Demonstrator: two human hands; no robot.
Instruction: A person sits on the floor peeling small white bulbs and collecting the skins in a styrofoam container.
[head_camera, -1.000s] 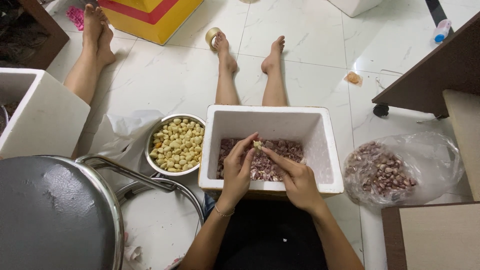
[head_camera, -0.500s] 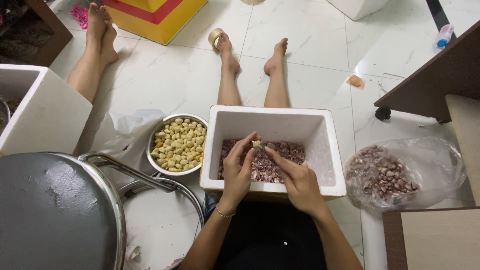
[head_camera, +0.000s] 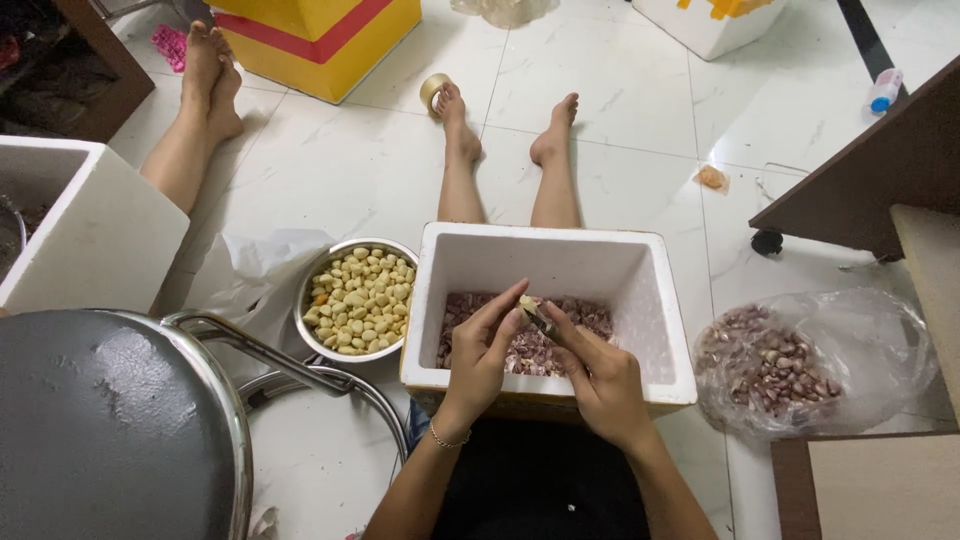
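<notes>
My left hand (head_camera: 487, 352) pinches a pale garlic clove (head_camera: 527, 304) at its fingertips, above a white foam box (head_camera: 652, 300). My right hand (head_camera: 598, 375) meets it from the right and grips a small knife (head_camera: 541, 320) against the clove. The bottom of the box is covered with purplish garlic skins (head_camera: 520, 350). Left of the box stands a metal bowl (head_camera: 308, 300) full of peeled yellow cloves (head_camera: 360, 300). On the floor to the right lies a clear plastic bag (head_camera: 860, 340) holding unpeeled purple cloves (head_camera: 765, 365).
A grey stool seat (head_camera: 100, 430) with chrome legs fills the lower left. Another person's legs (head_camera: 190, 130) and a second white foam box (head_camera: 100, 240) are at the left. A dark wooden table (head_camera: 870, 170) stands at the right, a yellow-red box (head_camera: 320, 35) at the far side.
Both hands stay over the box, working the same clove; the fingers have shifted only slightly. The view has tilted a little.
</notes>
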